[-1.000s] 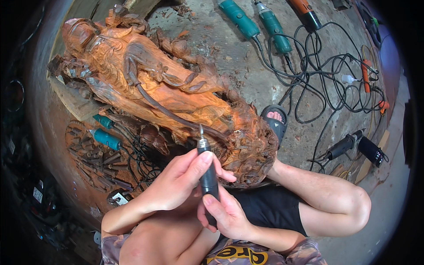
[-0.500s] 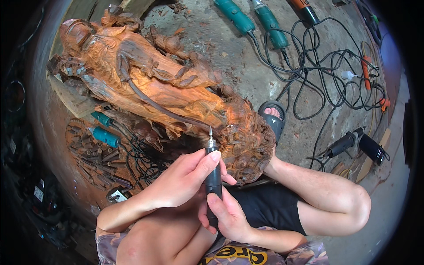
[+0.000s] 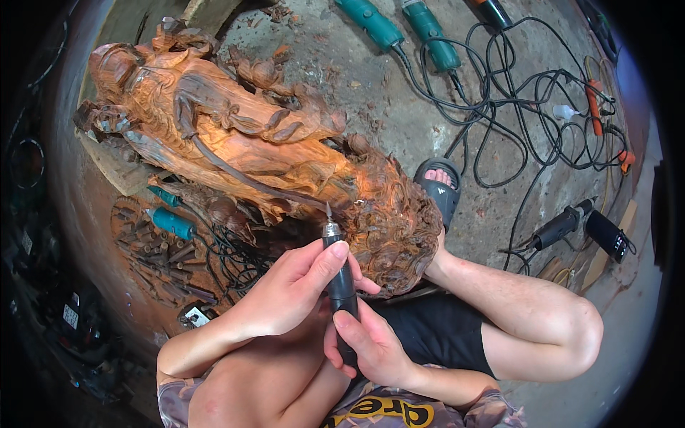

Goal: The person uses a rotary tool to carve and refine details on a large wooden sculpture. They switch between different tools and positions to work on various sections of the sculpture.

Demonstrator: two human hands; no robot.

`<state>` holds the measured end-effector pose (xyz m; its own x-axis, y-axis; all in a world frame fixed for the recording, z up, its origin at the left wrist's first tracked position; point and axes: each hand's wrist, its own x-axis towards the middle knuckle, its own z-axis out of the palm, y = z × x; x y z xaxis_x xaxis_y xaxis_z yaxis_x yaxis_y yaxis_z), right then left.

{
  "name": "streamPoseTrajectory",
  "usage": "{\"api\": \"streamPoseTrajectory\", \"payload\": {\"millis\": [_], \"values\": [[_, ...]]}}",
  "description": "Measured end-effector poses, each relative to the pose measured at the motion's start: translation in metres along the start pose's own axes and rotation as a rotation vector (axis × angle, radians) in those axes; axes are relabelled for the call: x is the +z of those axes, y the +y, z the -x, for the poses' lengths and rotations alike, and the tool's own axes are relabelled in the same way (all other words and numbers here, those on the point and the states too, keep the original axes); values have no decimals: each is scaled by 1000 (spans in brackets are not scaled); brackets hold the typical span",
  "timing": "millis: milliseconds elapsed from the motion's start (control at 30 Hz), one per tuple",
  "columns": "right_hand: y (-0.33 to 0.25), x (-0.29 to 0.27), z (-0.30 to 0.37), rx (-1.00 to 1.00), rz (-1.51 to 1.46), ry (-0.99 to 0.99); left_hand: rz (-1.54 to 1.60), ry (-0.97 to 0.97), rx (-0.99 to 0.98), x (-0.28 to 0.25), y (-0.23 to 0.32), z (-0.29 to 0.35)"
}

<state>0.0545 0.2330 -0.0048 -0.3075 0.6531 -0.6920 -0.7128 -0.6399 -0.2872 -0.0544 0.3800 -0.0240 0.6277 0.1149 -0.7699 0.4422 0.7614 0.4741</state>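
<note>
A black rotary carving handpiece (image 3: 341,284) stands nearly upright in both my hands, its pointed metal bit (image 3: 329,211) aimed away from me. My left hand (image 3: 303,285) closes round its upper part, the thumb lying near the metal collar. Lower down, my right hand (image 3: 372,346) grips the handpiece's bottom end with thumb and fingers. Just beyond the bit lies a large carved wooden figure (image 3: 250,153), reddish-brown, on its back and slanting from far left to its knobbly base (image 3: 392,221). Whether the bit touches the wood, I cannot tell.
Teal power tools (image 3: 432,36) and tangled black cables (image 3: 499,107) lie on the concrete floor at the far right. Many carving bits (image 3: 160,257) rest beside another teal tool (image 3: 171,222) at left. A black tool (image 3: 560,227) lies near a dark phone-like device (image 3: 606,235) at right.
My view has shifted slightly, so the figure and the bit appear a little further left. Both hands keep the same grip on the handpiece.
</note>
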Motion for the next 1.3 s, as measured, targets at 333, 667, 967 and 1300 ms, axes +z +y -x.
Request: {"api": "streamPoseTrajectory", "payload": {"millis": [333,667,967,1300], "values": [[1,-4,8,12,-59,49,-37,-14,-56,9,2,-5],[-7,-10,19,90,-62,26,68,-87,-153,13,-2,-10],[-8,-67,68,-182,-118,-110,420,-514,105,18,-9,-19],[-4,-36,14,-1135,958,315,501,-623,257,23,-27,-20]]}}
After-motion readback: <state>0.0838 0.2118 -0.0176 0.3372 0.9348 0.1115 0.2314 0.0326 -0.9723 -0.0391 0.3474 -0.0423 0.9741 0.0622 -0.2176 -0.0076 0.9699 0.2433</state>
